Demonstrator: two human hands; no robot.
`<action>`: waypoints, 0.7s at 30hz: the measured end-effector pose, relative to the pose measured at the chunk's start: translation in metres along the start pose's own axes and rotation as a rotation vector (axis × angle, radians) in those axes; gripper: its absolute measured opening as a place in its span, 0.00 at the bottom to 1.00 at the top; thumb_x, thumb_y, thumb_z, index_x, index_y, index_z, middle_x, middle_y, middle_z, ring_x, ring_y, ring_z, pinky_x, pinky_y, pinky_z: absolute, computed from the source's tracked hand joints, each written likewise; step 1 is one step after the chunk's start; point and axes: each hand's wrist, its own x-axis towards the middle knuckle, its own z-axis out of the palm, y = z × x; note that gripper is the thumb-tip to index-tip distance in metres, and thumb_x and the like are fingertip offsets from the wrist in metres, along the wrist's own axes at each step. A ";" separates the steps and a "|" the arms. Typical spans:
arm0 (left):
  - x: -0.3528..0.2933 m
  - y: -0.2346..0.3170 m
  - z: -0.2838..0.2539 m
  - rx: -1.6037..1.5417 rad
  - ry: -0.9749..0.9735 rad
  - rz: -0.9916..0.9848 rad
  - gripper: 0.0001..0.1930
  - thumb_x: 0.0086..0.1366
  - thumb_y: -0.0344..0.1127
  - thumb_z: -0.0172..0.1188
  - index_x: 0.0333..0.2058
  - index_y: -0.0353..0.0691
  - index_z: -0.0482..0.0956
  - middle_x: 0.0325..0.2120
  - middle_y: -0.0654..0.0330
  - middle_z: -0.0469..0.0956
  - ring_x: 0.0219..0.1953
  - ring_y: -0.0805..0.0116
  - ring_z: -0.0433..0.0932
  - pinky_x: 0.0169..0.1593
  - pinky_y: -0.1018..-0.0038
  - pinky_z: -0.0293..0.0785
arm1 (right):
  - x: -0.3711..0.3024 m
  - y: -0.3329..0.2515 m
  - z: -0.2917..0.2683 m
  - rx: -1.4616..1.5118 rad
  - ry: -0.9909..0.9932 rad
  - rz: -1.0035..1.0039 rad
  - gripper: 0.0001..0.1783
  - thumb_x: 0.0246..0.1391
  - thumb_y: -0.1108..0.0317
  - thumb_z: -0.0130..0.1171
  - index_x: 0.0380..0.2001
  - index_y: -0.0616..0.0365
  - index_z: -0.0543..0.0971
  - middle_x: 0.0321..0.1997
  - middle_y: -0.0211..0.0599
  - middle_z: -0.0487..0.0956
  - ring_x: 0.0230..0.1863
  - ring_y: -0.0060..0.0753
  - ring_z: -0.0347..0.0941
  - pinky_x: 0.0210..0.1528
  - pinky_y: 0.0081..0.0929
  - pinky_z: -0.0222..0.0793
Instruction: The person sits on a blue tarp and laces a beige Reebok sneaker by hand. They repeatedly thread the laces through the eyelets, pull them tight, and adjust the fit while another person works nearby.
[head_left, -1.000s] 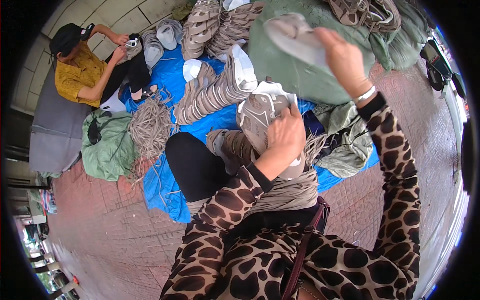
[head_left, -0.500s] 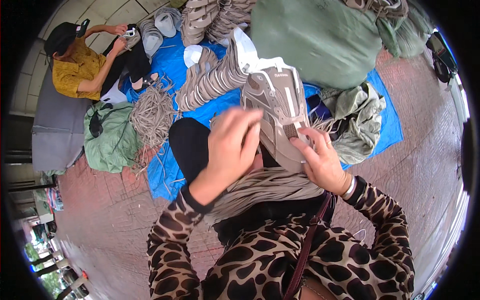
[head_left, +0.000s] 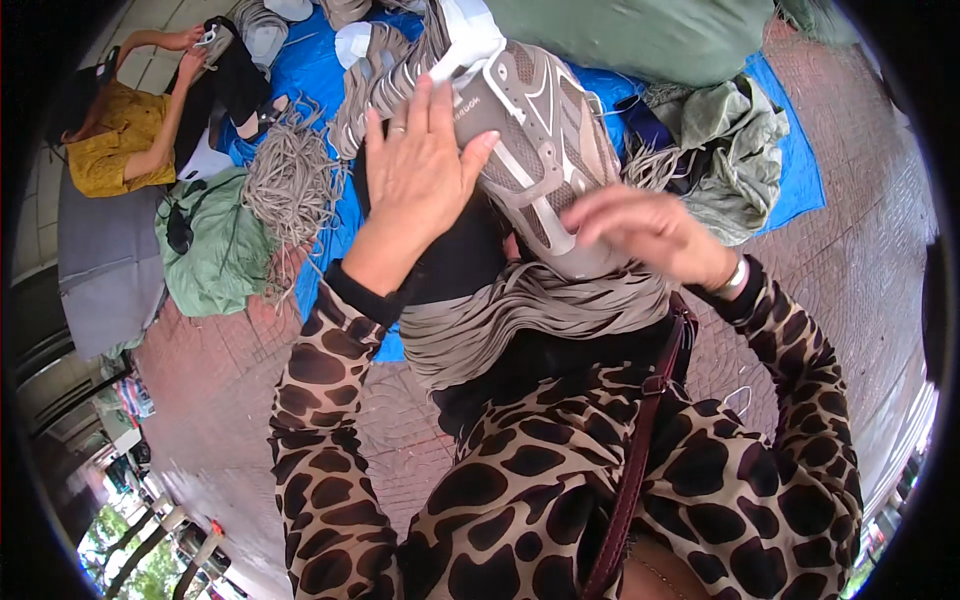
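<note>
Grey shoe upper (head_left: 545, 150) held up over the lap, above a bundle of grey laces (head_left: 520, 320) draped across the knees. Left hand (head_left: 425, 165) flat against the upper's left side, fingers spread, not closed. Right hand (head_left: 650, 230) blurred, fingers resting on the upper's lower edge; grip unclear. Blue tarp (head_left: 790, 170) covers the brick ground beyond. Another person in yellow (head_left: 120, 150) sits at far left.

Small dark label patch (head_left: 468, 106) on grey shoe upper (head_left: 545, 150), beside left hand (head_left: 425, 165)
</note>
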 end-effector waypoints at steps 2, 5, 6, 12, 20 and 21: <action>0.003 0.001 -0.008 0.065 0.119 0.022 0.36 0.65 0.56 0.57 0.63 0.38 0.64 0.64 0.43 0.61 0.61 0.44 0.68 0.68 0.48 0.51 | -0.007 -0.002 -0.008 -0.030 0.130 0.036 0.08 0.53 0.77 0.60 0.37 0.57 0.80 0.44 0.39 0.77 0.49 0.36 0.73 0.54 0.32 0.67; -0.002 0.008 -0.025 -0.262 0.275 0.060 0.28 0.64 0.45 0.61 0.59 0.38 0.70 0.55 0.46 0.72 0.56 0.47 0.71 0.61 0.55 0.62 | -0.031 -0.008 -0.007 -0.360 0.021 0.016 0.11 0.47 0.75 0.68 0.35 0.58 0.77 0.45 0.40 0.75 0.48 0.41 0.73 0.54 0.33 0.68; -0.007 0.012 -0.030 -0.432 0.306 0.062 0.26 0.64 0.42 0.61 0.57 0.38 0.71 0.53 0.47 0.74 0.54 0.48 0.72 0.59 0.57 0.64 | -0.040 -0.008 -0.003 -0.420 0.045 0.063 0.13 0.46 0.75 0.69 0.36 0.58 0.77 0.45 0.40 0.75 0.48 0.42 0.73 0.53 0.33 0.68; -0.047 0.056 -0.039 -0.849 -0.096 0.049 0.06 0.60 0.30 0.62 0.37 0.43 0.79 0.28 0.60 0.77 0.30 0.59 0.78 0.37 0.66 0.72 | -0.066 0.000 0.011 -0.624 0.106 0.099 0.17 0.44 0.77 0.69 0.39 0.59 0.76 0.47 0.41 0.74 0.50 0.46 0.73 0.50 0.34 0.71; -0.049 0.082 -0.023 -0.913 -0.255 0.229 0.08 0.61 0.28 0.62 0.40 0.38 0.79 0.29 0.56 0.78 0.31 0.57 0.79 0.36 0.67 0.74 | -0.059 -0.011 -0.004 -0.424 0.132 0.111 0.10 0.50 0.79 0.65 0.37 0.60 0.77 0.45 0.41 0.78 0.47 0.43 0.77 0.49 0.33 0.73; -0.048 0.085 -0.022 -0.920 -0.247 0.245 0.08 0.62 0.28 0.62 0.40 0.38 0.79 0.30 0.56 0.78 0.32 0.56 0.79 0.37 0.66 0.74 | -0.058 -0.012 -0.006 -0.412 0.134 0.101 0.10 0.51 0.79 0.64 0.37 0.61 0.77 0.45 0.41 0.78 0.48 0.43 0.77 0.49 0.33 0.73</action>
